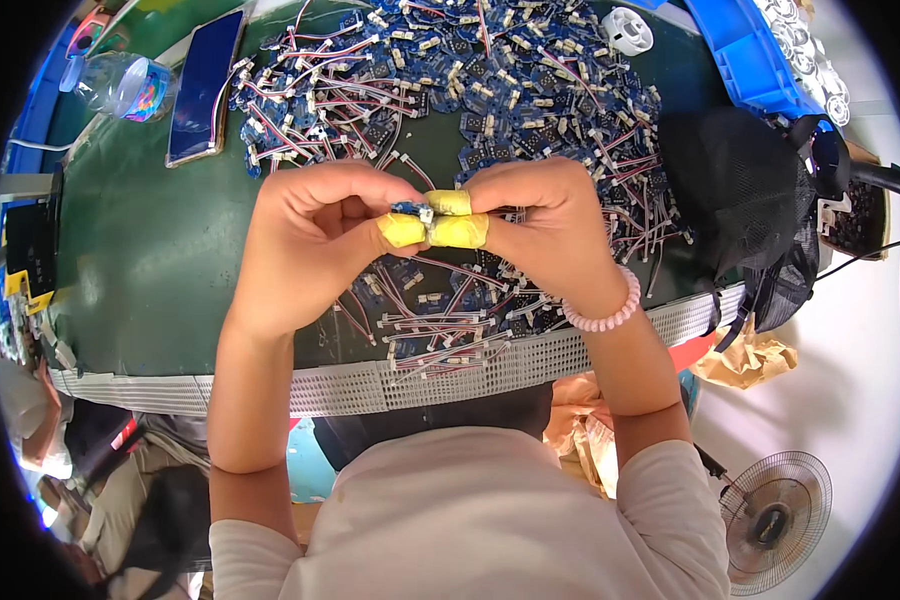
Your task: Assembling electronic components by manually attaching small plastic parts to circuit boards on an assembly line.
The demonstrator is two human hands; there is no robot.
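My left hand (pixel 315 235) pinches a small blue circuit board (pixel 407 208) between thumb and forefinger, over the middle of the table. A white connector (pixel 427 214) shows at the board's right end. Against it press the closed thumb and forefinger of my right hand (pixel 545 215); what they grip is hidden behind yellow tape wraps (pixel 457 231). My left thumb has yellow tape too. Beneath and in front of both hands lie several thin red, white and black cables (pixel 440 325) with white plugs. A large pile of blue boards (pixel 510 75) spreads behind the hands.
On the dark green table (pixel 160 270), a phone-like dark slab (pixel 205 85) and a plastic bottle (pixel 125 85) lie at far left. A black mesh bag (pixel 735 190) sits at right, below a blue bin (pixel 760 60) of white parts. A fan (pixel 775 525) stands at lower right.
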